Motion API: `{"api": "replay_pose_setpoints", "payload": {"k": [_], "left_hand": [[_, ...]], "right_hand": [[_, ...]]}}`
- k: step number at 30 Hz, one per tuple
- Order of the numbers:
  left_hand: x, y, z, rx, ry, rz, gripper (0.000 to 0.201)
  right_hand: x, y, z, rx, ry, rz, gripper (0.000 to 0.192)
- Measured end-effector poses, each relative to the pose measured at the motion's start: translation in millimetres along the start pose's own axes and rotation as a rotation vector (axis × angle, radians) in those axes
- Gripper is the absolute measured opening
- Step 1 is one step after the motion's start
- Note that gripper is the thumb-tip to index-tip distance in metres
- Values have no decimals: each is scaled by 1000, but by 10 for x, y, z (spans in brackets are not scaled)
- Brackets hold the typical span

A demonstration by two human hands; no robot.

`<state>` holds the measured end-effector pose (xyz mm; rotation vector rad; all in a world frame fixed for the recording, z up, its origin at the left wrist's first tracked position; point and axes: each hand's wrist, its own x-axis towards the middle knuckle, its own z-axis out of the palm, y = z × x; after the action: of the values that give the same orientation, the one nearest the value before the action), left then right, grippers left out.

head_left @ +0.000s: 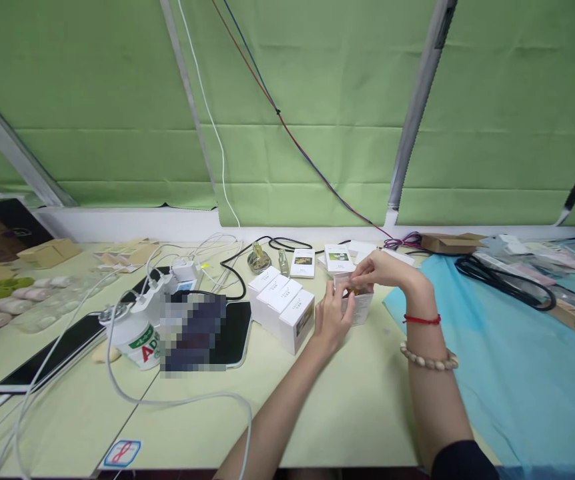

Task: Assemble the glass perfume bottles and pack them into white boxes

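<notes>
My left hand (pixel 331 316) is closed around the near left side of a small white box (pixel 363 311) that stands on the table. Over the top of this box my right hand (pixel 383 272) bends down with its fingers pinched together. What lies between those fingertips is hidden; a bit of reddish-brown shows at the box's top. Left of my left hand, several matching white boxes (pixel 278 301) stand in a tight row. Just behind are a flat white card with a dark picture (pixel 302 263) and another with a green picture (pixel 337 257).
A small glass bottle (pixel 283 263) and a round glass bottle (pixel 259 259) stand behind the row. To the left are a tablet (pixel 235 333), a white plastic jar (pixel 137 340) and trailing white cables. Blue sheeting (pixel 497 373) covers the right side, with a coiled black cable (pixel 507 283).
</notes>
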<state>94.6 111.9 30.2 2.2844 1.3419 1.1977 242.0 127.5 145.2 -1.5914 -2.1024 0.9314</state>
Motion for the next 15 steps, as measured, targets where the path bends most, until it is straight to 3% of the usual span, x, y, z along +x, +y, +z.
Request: {"api": "replay_pose_setpoints", "payload": {"k": [3, 6, 10, 15], "left_hand": [[-11, -13, 24, -43, 12, -43, 26], [-27, -43, 74, -118, 53, -110, 27], [-35, -68, 116, -161, 118, -69, 29], [-24, -45, 83, -147, 102, 11, 27]], "right_hand": [[-74, -39, -38, -65, 82, -33, 22], [-132, -38, -75, -75, 82, -62, 23], [-159, 18, -111, -94, 71, -62, 22], [-126, 89, -110, -40, -9, 131, 21]]}}
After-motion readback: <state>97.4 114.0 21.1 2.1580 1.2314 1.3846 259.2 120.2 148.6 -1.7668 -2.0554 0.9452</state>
